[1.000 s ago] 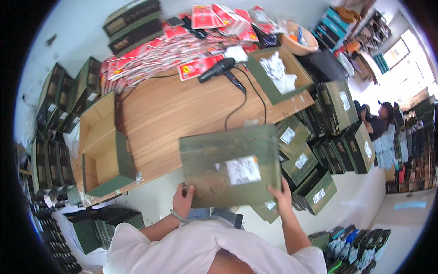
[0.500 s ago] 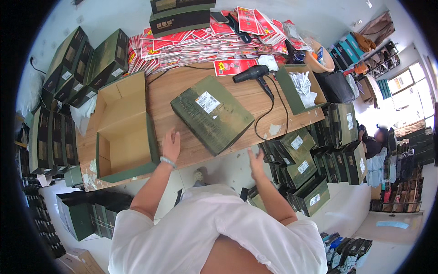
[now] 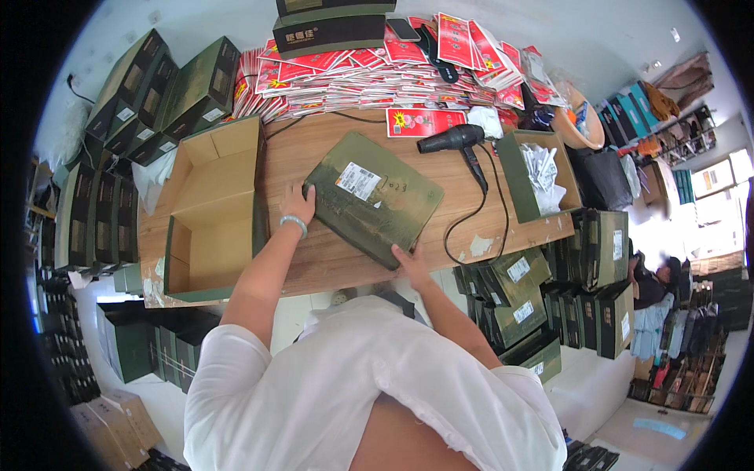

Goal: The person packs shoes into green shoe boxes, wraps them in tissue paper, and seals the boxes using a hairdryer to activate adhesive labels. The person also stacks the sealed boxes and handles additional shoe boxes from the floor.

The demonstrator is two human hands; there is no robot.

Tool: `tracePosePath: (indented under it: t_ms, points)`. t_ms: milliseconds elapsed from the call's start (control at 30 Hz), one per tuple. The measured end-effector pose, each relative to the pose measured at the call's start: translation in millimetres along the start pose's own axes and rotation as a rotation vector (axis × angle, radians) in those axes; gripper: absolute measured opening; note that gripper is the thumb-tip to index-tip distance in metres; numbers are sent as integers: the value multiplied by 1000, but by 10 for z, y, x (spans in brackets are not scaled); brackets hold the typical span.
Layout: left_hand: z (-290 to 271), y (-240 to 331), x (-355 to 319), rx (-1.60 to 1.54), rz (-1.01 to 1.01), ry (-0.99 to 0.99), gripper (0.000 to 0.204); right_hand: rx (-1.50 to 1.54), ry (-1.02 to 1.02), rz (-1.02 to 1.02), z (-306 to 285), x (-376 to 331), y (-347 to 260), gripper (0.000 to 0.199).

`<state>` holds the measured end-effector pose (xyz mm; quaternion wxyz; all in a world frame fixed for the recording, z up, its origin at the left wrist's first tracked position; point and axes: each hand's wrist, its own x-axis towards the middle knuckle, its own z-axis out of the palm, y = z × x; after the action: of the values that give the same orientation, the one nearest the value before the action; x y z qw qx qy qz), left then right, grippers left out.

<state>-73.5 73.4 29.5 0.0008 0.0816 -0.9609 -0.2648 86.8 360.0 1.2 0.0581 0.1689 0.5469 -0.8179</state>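
Since 0.5 s ago our 2 hands have closed on the green box (image 3: 373,198): left hand (image 3: 299,206) flat on its left edge, right hand (image 3: 409,264) gripping its near corner on the table (image 3: 330,259). We judge we're positioning it; next it needs squaring beside the open carton (image 3: 212,208).

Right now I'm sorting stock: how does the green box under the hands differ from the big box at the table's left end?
The flat green box is closed, carries a white label, and both the left hand and right hand touch it. The open carton has raised flaps, a bare brown inside, and nobody touches it. Both lie on the wooden table and are green outside.
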Motion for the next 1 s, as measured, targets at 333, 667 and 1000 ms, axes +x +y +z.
tracePosePath:
  t_ms: [333, 667, 1000]
  points:
    - [-229, 220, -808, -468, -426, -90, 74, -456, -113, 229, -962, 679, -880, 86]
    - [-1162, 608, -620, -976, -88, 175, 57, -399, 165, -245, -330, 843, -2383, 62]
    - [-272, 207, -1615, -199, 55, -145, 47, -1702, -562, -331, 205, 696, -1063, 77]
